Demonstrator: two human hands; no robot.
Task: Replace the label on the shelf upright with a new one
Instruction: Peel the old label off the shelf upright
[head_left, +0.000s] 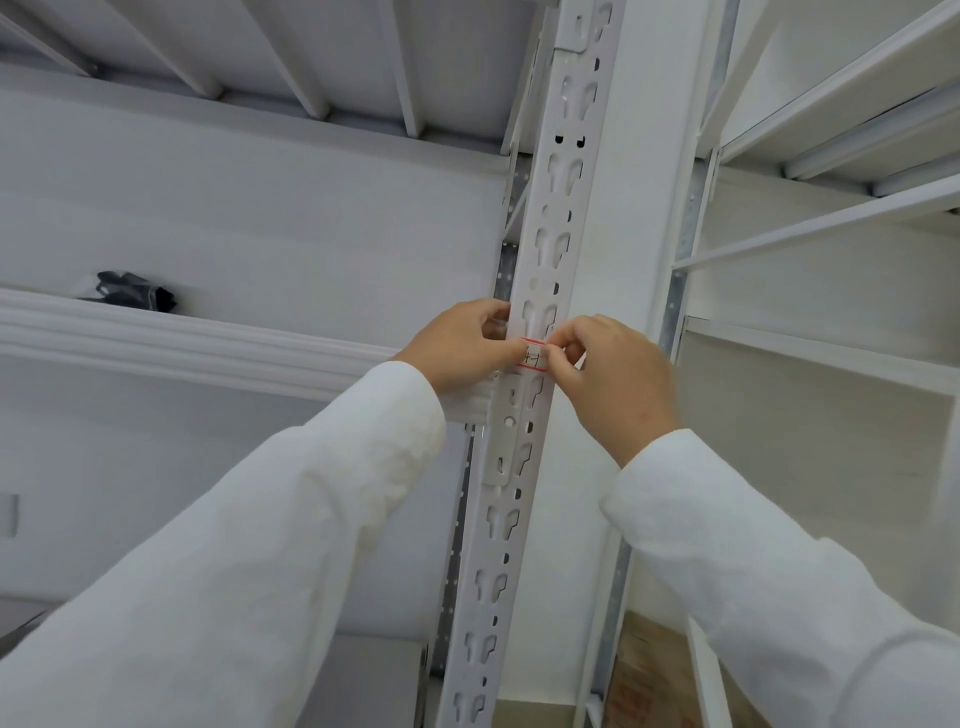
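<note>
A white slotted shelf upright (550, 218) runs from the bottom centre up to the top of the head view. A small white label with a red border and dark handwriting (533, 356) sits on the upright's face at mid height. My left hand (462, 345) reaches from the left, its thumb lying against the label's left edge and its fingers curled at the upright's side. My right hand (602, 374) comes from the right and pinches the label's right edge between thumb and forefinger. Both hands cover part of the label.
A white shelf beam (182, 338) meets the upright on the left, with a dark bundled object (132, 291) lying on that shelf. More white shelving (831, 156) stands to the right. A cardboard box (649, 680) sits low on the right.
</note>
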